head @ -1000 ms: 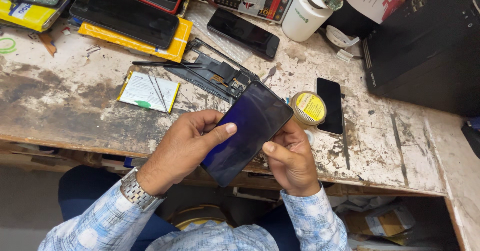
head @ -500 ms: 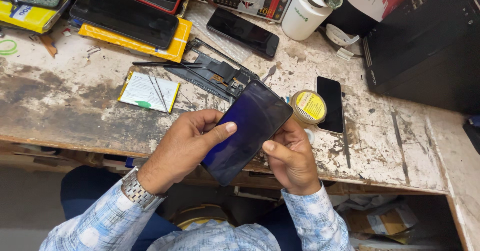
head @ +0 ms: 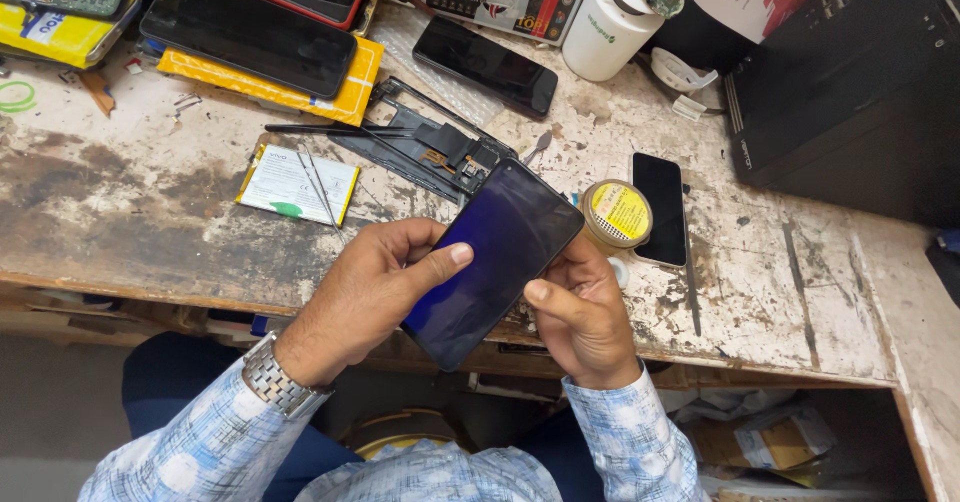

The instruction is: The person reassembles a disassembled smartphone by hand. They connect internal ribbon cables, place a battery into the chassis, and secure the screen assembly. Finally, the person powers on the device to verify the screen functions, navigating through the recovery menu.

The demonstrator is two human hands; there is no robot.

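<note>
Left thumb (head: 452, 256) pressed flat on the dark glass of a phone screen panel (head: 497, 258), remaining fingers curled behind its left edge. Left hand (head: 370, 287) gripping from the left side, a metal wristwatch (head: 272, 375) at the wrist. Right hand (head: 580, 312) pinching the panel's right edge, thumb on the front, fingers tucked behind. Panel held tilted above the near edge of the worn workbench (head: 150, 222), far corner pointing right.

Just beyond the panel's far end, a stripped phone frame (head: 430, 147) lying flat. Just right of the panel, a small round yellow-lidded tin (head: 618, 212), touching a dark phone (head: 660, 208) lying face up. Left of the frame, a white battery (head: 297, 184) with tweezers across it. Farther back, another dark phone (head: 485, 65), a white plastic bottle (head: 610, 30), and a large screen on a yellow pad (head: 250, 37). Far right, a black box (head: 850, 72).
</note>
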